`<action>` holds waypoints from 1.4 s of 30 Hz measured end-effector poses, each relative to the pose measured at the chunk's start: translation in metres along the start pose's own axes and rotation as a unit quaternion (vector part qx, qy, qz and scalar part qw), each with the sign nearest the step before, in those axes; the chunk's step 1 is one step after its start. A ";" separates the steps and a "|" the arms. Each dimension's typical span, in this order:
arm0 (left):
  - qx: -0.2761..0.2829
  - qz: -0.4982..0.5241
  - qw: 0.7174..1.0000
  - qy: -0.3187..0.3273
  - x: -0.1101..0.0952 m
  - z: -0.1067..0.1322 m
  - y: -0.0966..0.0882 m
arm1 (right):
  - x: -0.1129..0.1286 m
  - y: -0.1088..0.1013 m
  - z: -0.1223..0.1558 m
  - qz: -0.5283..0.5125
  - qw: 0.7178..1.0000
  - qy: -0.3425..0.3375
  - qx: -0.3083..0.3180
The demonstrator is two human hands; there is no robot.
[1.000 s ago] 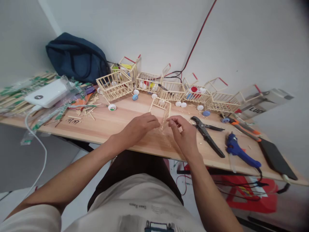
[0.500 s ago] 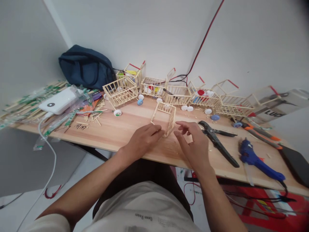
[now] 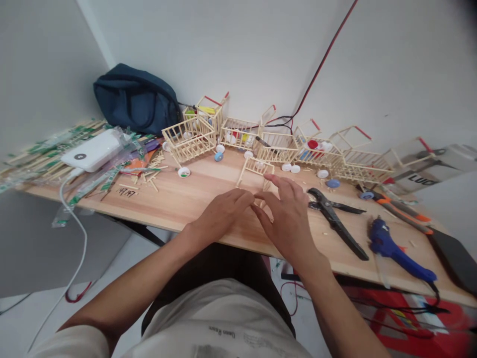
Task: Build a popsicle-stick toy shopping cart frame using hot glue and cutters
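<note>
Left hand (image 3: 226,211), right hand (image 3: 288,216) at stick frame (image 3: 255,172): likely fixing step. Fingertips close, can't tell if holding. Next likely needs gentle touch.

A craft workshop is suggested: stick-built carts (image 3: 276,151) are lined up beyond the fingers (image 3: 280,183), a glue gun (image 3: 382,236) and black hand tool (image 3: 337,221) are laid to their right, short sticks (image 3: 149,180) are scattered to their left.

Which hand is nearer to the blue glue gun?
Right. The right hand is left of the glue gun, with the black tool lying between them; the left hand is farther left, beyond the right hand.
</note>
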State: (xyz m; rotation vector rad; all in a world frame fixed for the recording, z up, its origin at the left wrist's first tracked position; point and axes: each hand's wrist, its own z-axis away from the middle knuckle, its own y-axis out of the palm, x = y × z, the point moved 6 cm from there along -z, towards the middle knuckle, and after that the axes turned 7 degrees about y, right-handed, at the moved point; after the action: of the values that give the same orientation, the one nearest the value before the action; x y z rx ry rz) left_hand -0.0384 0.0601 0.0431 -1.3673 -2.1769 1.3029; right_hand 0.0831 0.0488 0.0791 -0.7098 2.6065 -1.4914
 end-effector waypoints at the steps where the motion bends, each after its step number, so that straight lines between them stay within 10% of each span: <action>1: -0.002 0.009 1.000 -0.001 0.001 -0.001 0.000 | 0.002 0.001 -0.002 0.008 1.000 0.001 0.010; 14: 0.020 0.086 0.996 0.007 0.010 0.001 0.005 | 0.002 0.019 -0.003 0.003 0.997 -0.006 0.083; 23: -0.111 0.033 0.993 0.014 0.018 -0.004 -0.030 | 0.001 0.013 -0.004 -0.053 0.996 0.026 0.061; 36: -0.106 0.013 0.994 -0.014 0.032 -0.015 -0.035 | -0.010 0.012 -0.004 -0.153 0.984 0.048 0.082; 42: -0.105 0.014 0.994 -0.039 0.035 -0.014 -0.042 | -0.027 -0.007 0.006 -0.284 0.943 0.094 0.146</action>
State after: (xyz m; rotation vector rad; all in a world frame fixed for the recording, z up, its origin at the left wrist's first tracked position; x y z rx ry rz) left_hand -0.0727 0.0900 0.0762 -1.4499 -2.4144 1.1830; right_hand 0.1110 0.0519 0.0767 -1.4262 2.3192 -2.1293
